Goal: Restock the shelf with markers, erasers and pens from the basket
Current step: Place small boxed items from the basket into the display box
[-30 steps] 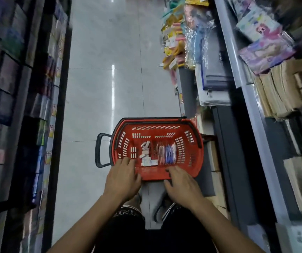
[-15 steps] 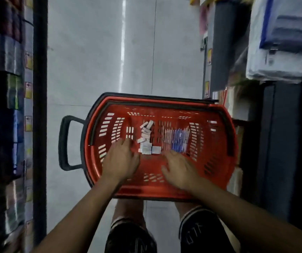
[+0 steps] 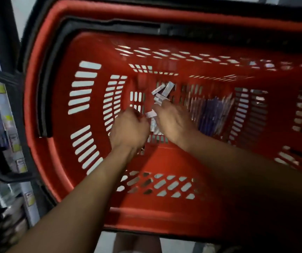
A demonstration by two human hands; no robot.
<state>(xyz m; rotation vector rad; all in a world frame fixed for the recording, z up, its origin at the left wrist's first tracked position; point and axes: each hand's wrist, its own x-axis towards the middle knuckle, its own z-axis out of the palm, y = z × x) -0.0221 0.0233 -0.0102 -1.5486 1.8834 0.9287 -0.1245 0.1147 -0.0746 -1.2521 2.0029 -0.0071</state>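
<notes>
A red plastic basket [image 3: 42, 99] fills the view. On its floor lies a small pile of white erasers [image 3: 162, 92], and to their right a row of blue and clear pens [image 3: 212, 114]. Both my hands are down inside the basket at the erasers. My left hand [image 3: 128, 130] has its fingers curled, with its fingertips at a single white eraser [image 3: 150, 114]; blur hides whether it pinches that eraser. My right hand [image 3: 174, 121] lies over the near part of the pile with its fingers stretched onto the erasers. No markers show.
The basket's black pull handle [image 3: 4, 75] sticks out to the left. Next to it stands a dark shelf [image 3: 9, 134] with packed goods and yellow price tags. A strip of pale floor [image 3: 175, 245] and my knees show below the basket's near rim.
My head has dropped much closer to the basket. Both hands have moved from the near wall down to the eraser pile, and the left fingers have curled.
</notes>
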